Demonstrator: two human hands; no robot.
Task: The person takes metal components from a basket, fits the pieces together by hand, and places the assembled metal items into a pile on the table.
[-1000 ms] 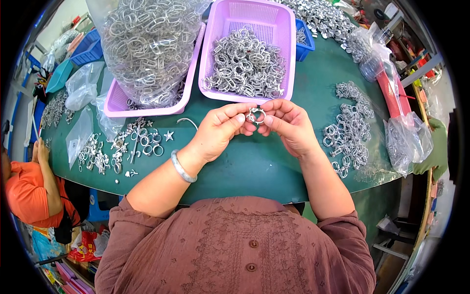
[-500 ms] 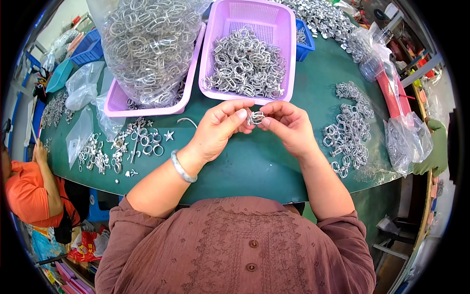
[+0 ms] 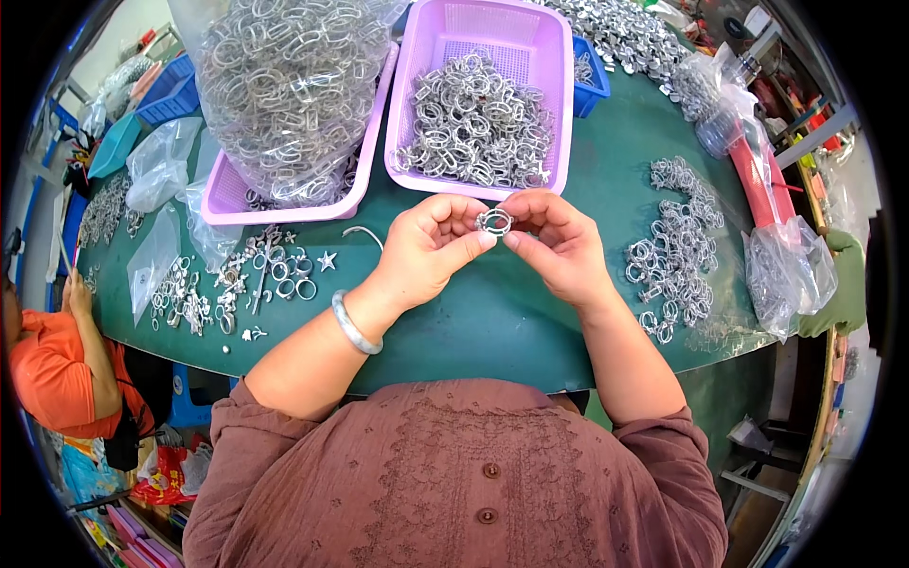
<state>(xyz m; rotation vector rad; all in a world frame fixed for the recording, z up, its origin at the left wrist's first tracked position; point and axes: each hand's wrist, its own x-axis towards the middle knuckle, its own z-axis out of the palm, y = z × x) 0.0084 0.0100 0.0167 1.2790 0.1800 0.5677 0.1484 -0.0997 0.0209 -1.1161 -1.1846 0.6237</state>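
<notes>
I have the left hand (image 3: 425, 244) and right hand (image 3: 561, 246) both pinching one ring (image 3: 494, 223), thumbs and fingers closed on opposite sides.

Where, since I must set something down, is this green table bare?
Bare green tabletop lies between the left hand, right hand and near edge. Another patch separates the right-side purple plastic basket from the heap of silver metal rings at right. The left is crowded with scattered silver metal pieces, the far side with a clear plastic bag of rings.
</notes>
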